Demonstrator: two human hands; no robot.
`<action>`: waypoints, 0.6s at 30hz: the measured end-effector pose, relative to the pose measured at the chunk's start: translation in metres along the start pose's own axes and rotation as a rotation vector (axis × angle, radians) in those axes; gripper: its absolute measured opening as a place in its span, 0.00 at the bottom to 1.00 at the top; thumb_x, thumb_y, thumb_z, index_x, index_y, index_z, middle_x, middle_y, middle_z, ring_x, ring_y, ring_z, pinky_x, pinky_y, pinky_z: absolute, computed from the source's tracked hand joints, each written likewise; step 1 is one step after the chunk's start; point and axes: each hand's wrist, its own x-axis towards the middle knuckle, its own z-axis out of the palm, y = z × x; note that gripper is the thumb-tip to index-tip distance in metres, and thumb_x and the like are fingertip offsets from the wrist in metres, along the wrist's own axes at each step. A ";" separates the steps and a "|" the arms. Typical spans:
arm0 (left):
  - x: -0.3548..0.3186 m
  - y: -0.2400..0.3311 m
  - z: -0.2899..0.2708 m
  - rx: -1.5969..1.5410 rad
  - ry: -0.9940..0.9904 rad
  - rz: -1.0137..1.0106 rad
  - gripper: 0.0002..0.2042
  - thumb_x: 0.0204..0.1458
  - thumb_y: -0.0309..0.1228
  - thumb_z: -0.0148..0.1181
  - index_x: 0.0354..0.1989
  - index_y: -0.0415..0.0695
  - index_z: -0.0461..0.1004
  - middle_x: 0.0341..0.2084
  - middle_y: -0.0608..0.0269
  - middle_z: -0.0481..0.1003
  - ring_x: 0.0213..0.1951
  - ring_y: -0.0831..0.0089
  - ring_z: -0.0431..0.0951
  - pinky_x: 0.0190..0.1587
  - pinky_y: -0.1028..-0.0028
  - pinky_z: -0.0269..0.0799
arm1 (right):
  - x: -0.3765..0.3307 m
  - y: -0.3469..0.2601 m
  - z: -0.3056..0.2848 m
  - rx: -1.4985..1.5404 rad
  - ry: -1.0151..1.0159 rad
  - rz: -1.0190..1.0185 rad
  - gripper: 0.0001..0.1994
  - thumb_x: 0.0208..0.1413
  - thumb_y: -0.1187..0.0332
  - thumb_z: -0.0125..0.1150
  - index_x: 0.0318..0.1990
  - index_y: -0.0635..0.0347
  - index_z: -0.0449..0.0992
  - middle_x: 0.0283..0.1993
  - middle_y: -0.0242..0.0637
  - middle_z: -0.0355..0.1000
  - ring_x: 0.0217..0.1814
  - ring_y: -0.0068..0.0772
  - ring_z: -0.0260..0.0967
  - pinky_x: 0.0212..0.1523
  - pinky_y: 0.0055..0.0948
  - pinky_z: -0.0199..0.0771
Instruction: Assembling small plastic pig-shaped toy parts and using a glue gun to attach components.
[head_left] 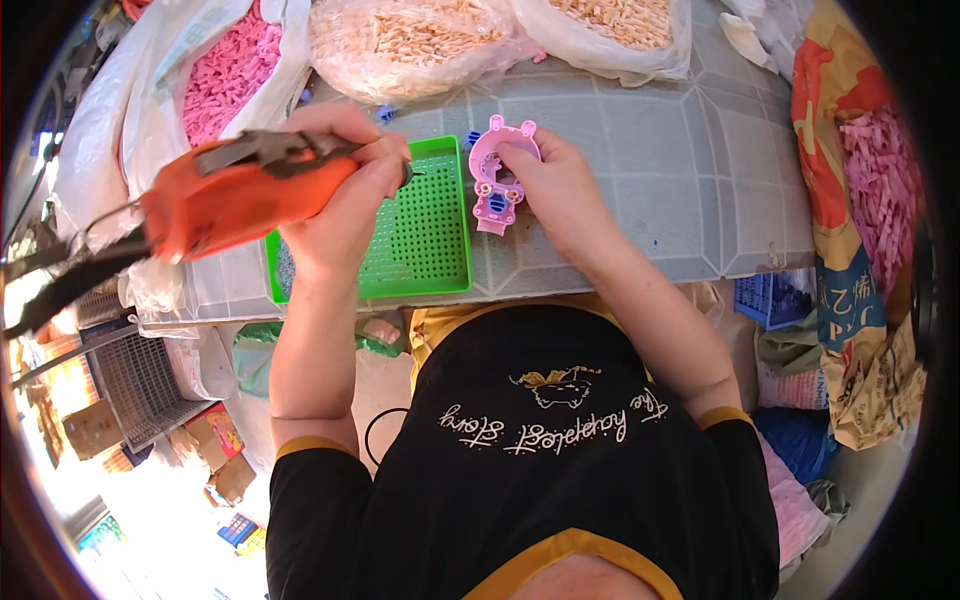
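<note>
My left hand (340,215) is closed around an orange electric screwdriver (250,200) with a dark strip along its upper side. Its dark tip points right, above a green perforated tray (466,240). Small greyish pieces, too fine to name, lie at the tray's left side, partly hidden by my wrist. Just right of the tray, my right hand (560,185) grips a pink plastic toy part (480,160) between thumb and fingers. That part has a round frame with two ear-like knobs, and a blue piece (497,204) sits in its lower end.
Along the far side of the grey-covered table (650,170) stand open bags of pink pieces (235,75) and beige pieces (430,35). A sack of pink strips (880,190) is at the right. Below the table are a blue basket (770,300) and a grey crate (150,380).
</note>
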 end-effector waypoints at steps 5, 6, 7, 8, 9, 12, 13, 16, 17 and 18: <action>0.002 0.023 0.024 -0.132 -0.122 0.105 0.12 0.48 0.17 0.58 0.41 0.38 0.67 0.19 0.64 0.68 0.24 0.71 0.70 0.37 0.62 0.72 | 0.001 0.002 0.001 -0.126 0.037 -0.058 0.10 0.64 0.68 0.55 0.46 0.63 0.78 0.38 0.33 0.78 0.33 0.21 0.74 0.33 0.25 0.75; 0.002 0.025 0.026 -0.139 -0.155 0.083 0.12 0.48 0.19 0.61 0.40 0.38 0.67 0.20 0.63 0.69 0.25 0.71 0.71 0.39 0.61 0.73 | 0.002 0.003 0.000 -0.125 0.042 -0.058 0.10 0.64 0.68 0.55 0.46 0.63 0.78 0.38 0.33 0.78 0.33 0.21 0.74 0.33 0.25 0.75; 0.001 0.024 0.029 -0.142 -0.158 0.081 0.12 0.48 0.19 0.61 0.40 0.38 0.67 0.20 0.63 0.69 0.25 0.71 0.71 0.39 0.61 0.73 | 0.004 0.005 0.000 -0.128 0.042 -0.069 0.10 0.64 0.69 0.55 0.45 0.64 0.78 0.37 0.33 0.78 0.33 0.21 0.74 0.33 0.24 0.75; 0.001 0.022 0.035 -0.108 -0.158 0.084 0.12 0.47 0.21 0.58 0.41 0.40 0.67 0.19 0.64 0.67 0.23 0.71 0.69 0.37 0.62 0.70 | 0.004 0.007 -0.001 -0.131 0.043 -0.080 0.10 0.63 0.69 0.55 0.45 0.64 0.78 0.37 0.33 0.78 0.34 0.20 0.74 0.34 0.24 0.74; 0.000 0.021 0.039 -0.071 -0.156 0.089 0.12 0.46 0.22 0.56 0.41 0.41 0.67 0.18 0.64 0.65 0.21 0.71 0.66 0.34 0.64 0.66 | 0.004 0.007 -0.001 -0.130 0.043 -0.079 0.10 0.63 0.69 0.55 0.45 0.64 0.78 0.37 0.33 0.78 0.34 0.20 0.74 0.34 0.24 0.74; -0.003 0.018 0.040 -0.193 -0.117 -0.018 0.11 0.47 0.16 0.61 0.37 0.39 0.67 0.22 0.61 0.70 0.27 0.70 0.72 0.42 0.60 0.75 | 0.005 0.007 0.000 -0.142 0.053 -0.071 0.10 0.63 0.69 0.55 0.45 0.63 0.78 0.37 0.33 0.78 0.34 0.20 0.74 0.34 0.24 0.75; -0.003 0.016 0.041 -0.193 -0.118 -0.019 0.11 0.47 0.16 0.61 0.37 0.39 0.67 0.22 0.61 0.70 0.27 0.70 0.72 0.42 0.60 0.75 | 0.006 0.008 -0.001 -0.144 0.055 -0.084 0.09 0.63 0.69 0.55 0.45 0.63 0.78 0.37 0.32 0.78 0.34 0.20 0.74 0.33 0.25 0.75; 0.000 0.007 0.039 -0.211 -0.165 0.001 0.11 0.47 0.15 0.59 0.36 0.40 0.67 0.23 0.60 0.71 0.27 0.70 0.72 0.42 0.62 0.75 | 0.006 0.009 0.000 -0.147 0.062 -0.081 0.09 0.63 0.69 0.55 0.45 0.62 0.79 0.36 0.32 0.78 0.33 0.20 0.74 0.33 0.25 0.74; 0.000 0.004 0.038 -0.219 -0.213 -0.003 0.11 0.47 0.15 0.59 0.36 0.40 0.67 0.23 0.60 0.72 0.27 0.70 0.72 0.41 0.63 0.75 | 0.005 0.007 0.001 -0.149 0.069 -0.067 0.09 0.63 0.69 0.55 0.44 0.62 0.79 0.36 0.32 0.78 0.33 0.20 0.74 0.32 0.25 0.74; 0.001 0.002 0.036 -0.226 -0.261 -0.008 0.10 0.47 0.15 0.60 0.35 0.40 0.67 0.24 0.59 0.72 0.27 0.70 0.73 0.40 0.64 0.75 | 0.004 0.005 0.001 -0.148 0.066 -0.066 0.09 0.63 0.69 0.55 0.44 0.62 0.79 0.36 0.32 0.78 0.33 0.20 0.74 0.32 0.25 0.74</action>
